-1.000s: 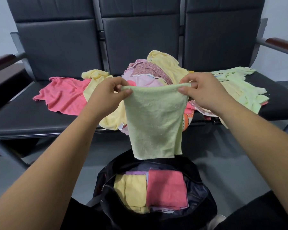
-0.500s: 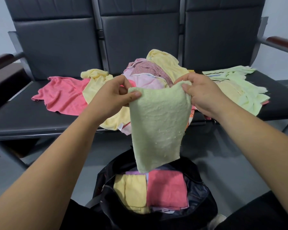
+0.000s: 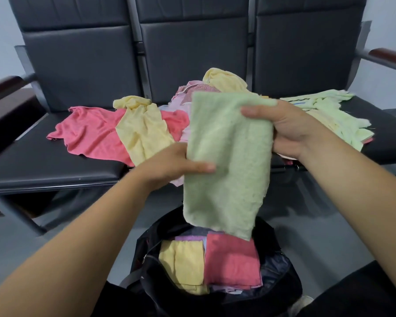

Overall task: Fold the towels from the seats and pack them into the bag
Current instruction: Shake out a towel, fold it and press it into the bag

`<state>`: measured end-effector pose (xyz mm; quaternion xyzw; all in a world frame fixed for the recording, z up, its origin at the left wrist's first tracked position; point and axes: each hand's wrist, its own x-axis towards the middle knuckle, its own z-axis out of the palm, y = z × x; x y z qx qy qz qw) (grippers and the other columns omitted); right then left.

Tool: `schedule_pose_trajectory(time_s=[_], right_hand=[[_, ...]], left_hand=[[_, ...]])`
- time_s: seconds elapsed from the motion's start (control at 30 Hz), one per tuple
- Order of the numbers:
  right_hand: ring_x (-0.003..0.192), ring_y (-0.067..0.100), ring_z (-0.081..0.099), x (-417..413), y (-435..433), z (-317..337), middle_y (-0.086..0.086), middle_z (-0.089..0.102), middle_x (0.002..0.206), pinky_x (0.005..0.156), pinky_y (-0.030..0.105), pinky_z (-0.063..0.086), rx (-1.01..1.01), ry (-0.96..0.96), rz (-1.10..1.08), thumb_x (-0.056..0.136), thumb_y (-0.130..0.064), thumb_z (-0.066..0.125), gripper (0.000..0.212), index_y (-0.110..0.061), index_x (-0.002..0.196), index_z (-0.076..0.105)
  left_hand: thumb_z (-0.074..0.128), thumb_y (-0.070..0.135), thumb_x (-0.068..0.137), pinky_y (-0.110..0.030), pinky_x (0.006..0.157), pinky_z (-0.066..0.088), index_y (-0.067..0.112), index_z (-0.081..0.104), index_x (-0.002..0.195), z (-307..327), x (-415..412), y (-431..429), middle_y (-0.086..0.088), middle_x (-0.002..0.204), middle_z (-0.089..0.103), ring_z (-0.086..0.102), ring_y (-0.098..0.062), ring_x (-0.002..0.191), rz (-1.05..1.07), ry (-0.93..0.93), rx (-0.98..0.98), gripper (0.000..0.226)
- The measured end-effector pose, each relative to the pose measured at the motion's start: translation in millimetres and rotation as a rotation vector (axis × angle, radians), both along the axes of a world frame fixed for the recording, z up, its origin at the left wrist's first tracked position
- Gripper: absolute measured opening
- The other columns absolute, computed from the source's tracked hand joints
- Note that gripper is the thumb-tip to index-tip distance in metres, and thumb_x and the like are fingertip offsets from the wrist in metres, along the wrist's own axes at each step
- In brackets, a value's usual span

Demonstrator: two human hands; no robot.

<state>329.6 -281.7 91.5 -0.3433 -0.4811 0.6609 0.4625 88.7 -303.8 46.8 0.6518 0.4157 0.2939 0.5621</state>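
A light green towel (image 3: pixel 229 156), folded into a long strip, hangs in the air above the open black bag (image 3: pixel 281 291). My right hand (image 3: pixel 284 126) grips its upper right edge, thumb across the front. My left hand (image 3: pixel 169 165) holds its left edge lower down, thumb on the front. Inside the bag lie a folded yellow towel (image 3: pixel 183 264) and a folded pink towel (image 3: pixel 232 259), with purple cloth under them. More unfolded towels lie on the seats behind: a pink one (image 3: pixel 89 133), a yellow one (image 3: pixel 144 131) and a mixed heap (image 3: pixel 217 83).
The black three-seat bench (image 3: pixel 44 170) spans the view, with wooden armrests at left (image 3: pixel 2 85) and right (image 3: pixel 389 57). Pale green towels (image 3: pixel 334 110) lie spread on the right seat. Grey floor surrounds the bag.
My left hand has let go of the top corner and dropped to the towel's left edge. The right hand has gathered the top edge, and the towel now hangs narrower and tilted.
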Motion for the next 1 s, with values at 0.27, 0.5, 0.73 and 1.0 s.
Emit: schedule_pose_trajectory(time_s=[0.27, 0.5, 0.73, 1.0], right_hand=[[0.127, 0.027, 0.061, 23, 14, -17, 0.016, 0.062, 0.137, 0.110, 0.040, 0.047, -0.310, 0.265, -0.112, 0.094, -0.014, 0.061, 0.051, -0.001, 0.142, 0.052], [0.126, 0.030, 0.062, -1, 10, -39, 0.011, 0.064, 0.137, 0.102, 0.051, 0.051, -0.350, 0.018, 0.190, 0.088, -0.063, 0.049, 0.068, -0.017, 0.137, 0.060], [0.124, 0.033, 0.062, -10, 18, -37, 0.021, 0.063, 0.134, 0.104, 0.051, 0.051, -0.189, -0.107, 0.143, 0.082, -0.008, 0.070, 0.055, 0.002, 0.135, 0.059], [0.113, 0.031, 0.070, 9, 30, -31, 0.018, 0.072, 0.121, 0.083, 0.041, 0.062, -0.142, -0.156, -0.056, 0.087, -0.007, 0.068, 0.044, 0.004, 0.129, 0.063]], left_hand=[[0.063, 0.009, 0.091, -0.038, 0.087, 0.060, 0.003, 0.064, 0.124, -4, 22, -2, -0.015, 0.112, 0.073, 0.072, -0.027, 0.100, 0.060, -0.514, -0.315, 0.034], [0.059, 0.028, 0.091, -0.044, 0.097, 0.055, -0.002, 0.075, 0.111, 15, 22, 3, -0.017, 0.125, 0.069, 0.067, -0.029, 0.117, 0.220, -0.844, -0.438, 0.039], [0.060, -0.002, 0.090, -0.041, 0.092, 0.059, -0.002, 0.063, 0.127, 4, 5, 13, -0.017, 0.121, 0.071, 0.069, -0.031, 0.112, 0.395, -0.462, -0.264, 0.037], [0.067, 0.005, 0.091, -0.034, 0.080, 0.062, -0.002, 0.070, 0.107, -3, -4, 14, -0.014, 0.106, 0.076, 0.074, -0.023, 0.090, 0.415, -0.287, -0.299, 0.018]])
